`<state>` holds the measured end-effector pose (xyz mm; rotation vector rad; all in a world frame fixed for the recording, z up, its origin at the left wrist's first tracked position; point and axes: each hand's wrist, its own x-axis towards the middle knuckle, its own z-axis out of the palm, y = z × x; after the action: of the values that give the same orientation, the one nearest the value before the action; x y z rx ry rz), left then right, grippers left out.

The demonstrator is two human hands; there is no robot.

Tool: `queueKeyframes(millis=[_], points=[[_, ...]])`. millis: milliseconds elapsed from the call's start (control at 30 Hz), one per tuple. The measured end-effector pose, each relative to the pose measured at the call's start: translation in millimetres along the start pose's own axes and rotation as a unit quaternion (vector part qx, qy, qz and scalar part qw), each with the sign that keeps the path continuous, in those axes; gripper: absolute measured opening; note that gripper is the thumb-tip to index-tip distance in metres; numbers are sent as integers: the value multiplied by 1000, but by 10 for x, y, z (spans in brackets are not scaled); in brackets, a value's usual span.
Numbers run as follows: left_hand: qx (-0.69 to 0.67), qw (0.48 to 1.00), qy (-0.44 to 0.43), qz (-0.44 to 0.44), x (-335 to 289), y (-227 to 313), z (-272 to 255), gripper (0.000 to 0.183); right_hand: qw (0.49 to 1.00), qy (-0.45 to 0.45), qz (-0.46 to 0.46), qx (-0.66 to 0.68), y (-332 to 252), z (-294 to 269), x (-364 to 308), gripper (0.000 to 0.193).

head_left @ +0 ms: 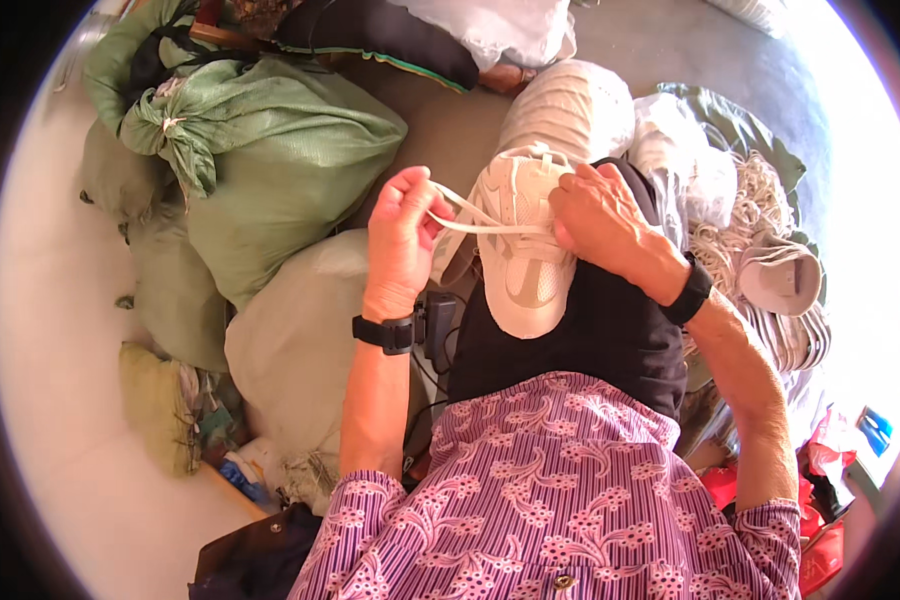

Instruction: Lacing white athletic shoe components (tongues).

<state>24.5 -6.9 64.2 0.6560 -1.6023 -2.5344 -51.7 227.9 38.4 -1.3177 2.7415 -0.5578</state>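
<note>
A cream-white sneaker (523, 298) rests on my lap over dark cloth, its toe towards me. Pinched between my left fingers, a pale flat shoelace (480, 228) stretches across the shoe in two strands. My left hand (400, 235) is off to the shoe's left, closed on the lace. My right hand (610, 222) sits against the right side of the shoe with bent fingers, where the lower strand runs in to the fingertips. Its exact grip is partly hidden. Another pale shoe, mostly covered, shows just left of the sneaker.
Beyond the sneaker lies a bundle of pale shoes in clear wrap (570, 105). On the right are a heap of loose laces (757, 200) and several stacked pale shoe pieces (782, 278). Large tied green sacks (280, 160) and a whitish sack (295, 330) stand left.
</note>
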Motion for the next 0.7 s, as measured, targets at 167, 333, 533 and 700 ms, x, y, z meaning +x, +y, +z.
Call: queueKeyframes(millis=[167, 333, 533, 700], points=[[408, 901, 29, 146, 10, -150, -19, 13, 984, -21, 162, -69, 524, -286, -265, 10], [544, 802, -56, 241, -36, -144, 34, 6, 973, 61, 179, -130, 792, -374, -529, 7], [502, 795, -195, 278, -211, -97, 178, 13, 984, 160, 83, 13, 385, -162, -332, 12], [553, 723, -226, 346, -198, -233, 306, 21, 990, 100, 34, 89, -10, 25, -196, 8]])
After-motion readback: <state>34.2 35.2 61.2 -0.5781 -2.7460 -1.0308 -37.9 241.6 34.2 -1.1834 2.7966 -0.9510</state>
